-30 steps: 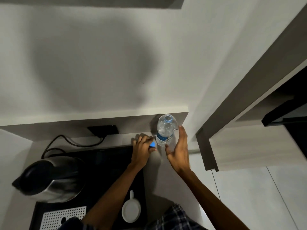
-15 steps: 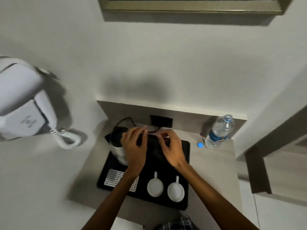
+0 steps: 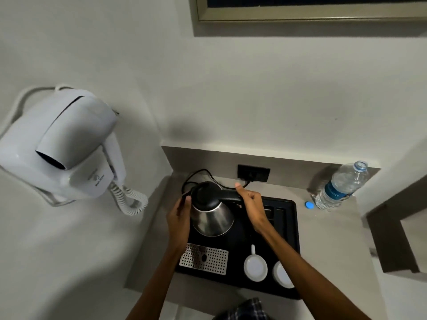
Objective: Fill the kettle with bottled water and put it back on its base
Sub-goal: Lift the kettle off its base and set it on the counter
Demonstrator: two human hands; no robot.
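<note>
A steel kettle (image 3: 211,218) with a black lid stands at the back left of a black tray (image 3: 285,245). My right hand (image 3: 250,205) wraps the kettle's black handle from the right. My left hand (image 3: 179,218) rests flat against the kettle's left side, fingers up near the spout. The kettle's base is hidden beneath it. An uncapped water bottle (image 3: 340,185) stands at the back right of the counter, and its blue cap (image 3: 309,205) lies just left of it.
Two white cups (image 3: 255,266) and a perforated metal drip plate (image 3: 204,258) sit at the tray's front. A power cord (image 3: 201,174) runs to a wall socket (image 3: 253,173). A white hair dryer (image 3: 62,144) hangs on the left wall. A shelf edge (image 3: 388,236) juts in right.
My hands left the bottle and its cap at the right and moved to the kettle. The view swung left, and my right hand closed around the handle.
</note>
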